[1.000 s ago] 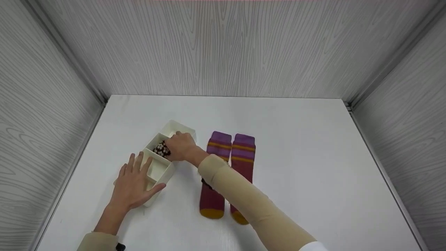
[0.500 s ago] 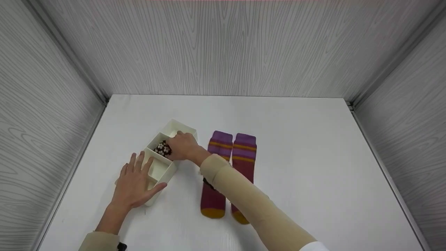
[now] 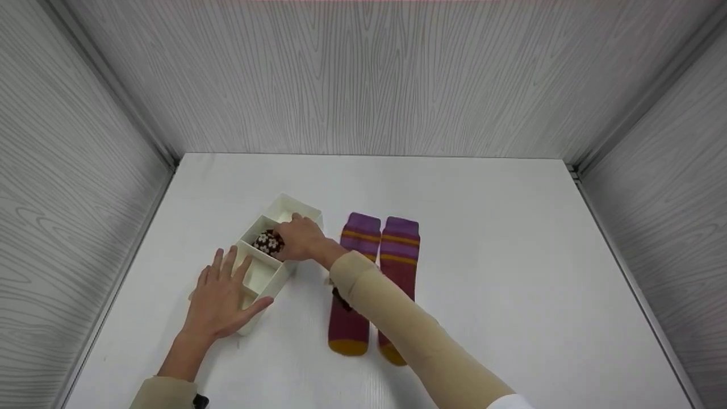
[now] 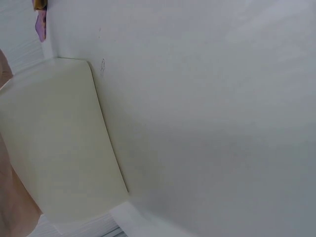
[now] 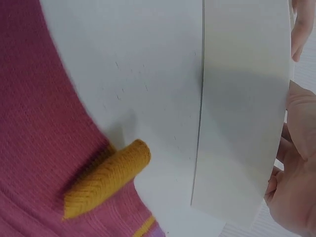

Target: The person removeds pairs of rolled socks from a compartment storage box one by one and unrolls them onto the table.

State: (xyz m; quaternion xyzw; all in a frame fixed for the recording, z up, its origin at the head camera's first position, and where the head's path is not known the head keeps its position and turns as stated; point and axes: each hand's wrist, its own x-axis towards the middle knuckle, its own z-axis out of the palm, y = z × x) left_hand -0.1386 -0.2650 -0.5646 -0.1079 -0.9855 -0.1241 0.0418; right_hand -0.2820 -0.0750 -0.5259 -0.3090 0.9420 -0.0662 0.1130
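A cream box (image 3: 276,286) divided into several compartments lies slantwise on the table's left half. My left hand (image 3: 217,304) rests across its near end, fingers spread and straight, thumb over the right wall. Down in one compartment sits a dark cloth bundle (image 3: 266,242) with a white flower pattern. My right hand (image 3: 302,238) reaches in from the right with bent fingers and grips the bundle; its fingertips are hidden inside. In the right wrist view the box's outer wall (image 5: 242,123) stands before that hand.
Two maroon socks with purple, striped cuffs and mustard toes lie flat side by side, the left sock (image 3: 349,329) partly under my right forearm, the right sock (image 3: 398,278) beside it. Grey wood-grain panels (image 3: 363,79) enclose the white table (image 3: 500,255) at back and sides.
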